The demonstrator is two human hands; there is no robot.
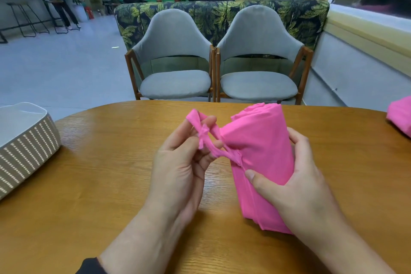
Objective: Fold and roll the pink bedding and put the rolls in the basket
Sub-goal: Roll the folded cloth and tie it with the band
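Observation:
A rolled bundle of pink bedding [258, 147] lies on the wooden table [111, 162], its long axis running away from me. My right hand [295, 184] grips the roll from the right, thumb pressed on its near side. My left hand [182, 158] pinches thin pink ties [204, 133] that stretch from the roll's left side, with a small knot between the fingers. The basket [24, 147], grey-beige with white dashes and a white lining, stands at the table's left edge. More pink bedding [400, 115] sits at the far right edge.
Two grey upholstered chairs [175, 62] stand across the table, backed by a leaf-patterned sofa [222, 10]. People stand further off in the room. A window ledge runs along the right wall.

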